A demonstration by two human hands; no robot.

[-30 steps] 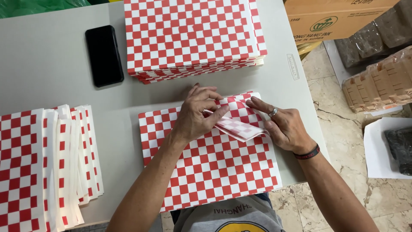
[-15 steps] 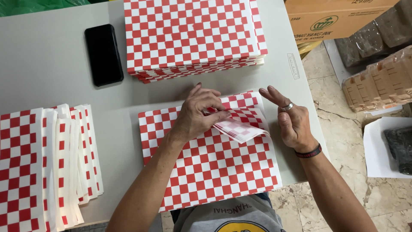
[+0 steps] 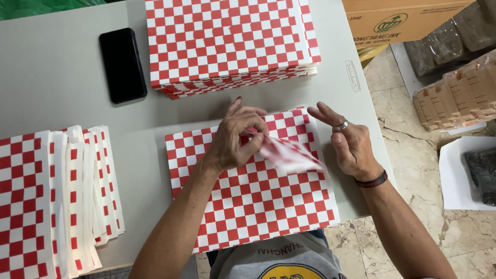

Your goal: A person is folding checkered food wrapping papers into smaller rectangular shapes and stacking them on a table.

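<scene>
So the left hand [image 3: 238, 135] is pinching the folded corner of the top checkered sheet [image 3: 253, 191], which lies flat on the desk [image 3: 51, 77] right in front of the person. The lifted flap is blurry. The right hand [image 3: 349, 142] hovers just beside that flap, fingers spread, holding nothing. A stack of the same checkered paper [image 3: 230, 44] sits behind, a black phone [image 3: 122, 64] to its left.

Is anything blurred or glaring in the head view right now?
Head view: light is soft and even, no glare; the folded corner pulled by the left hand is motion-blurred; the right hand, open beside it, the checkered sheet and the phone are sharp.
</scene>
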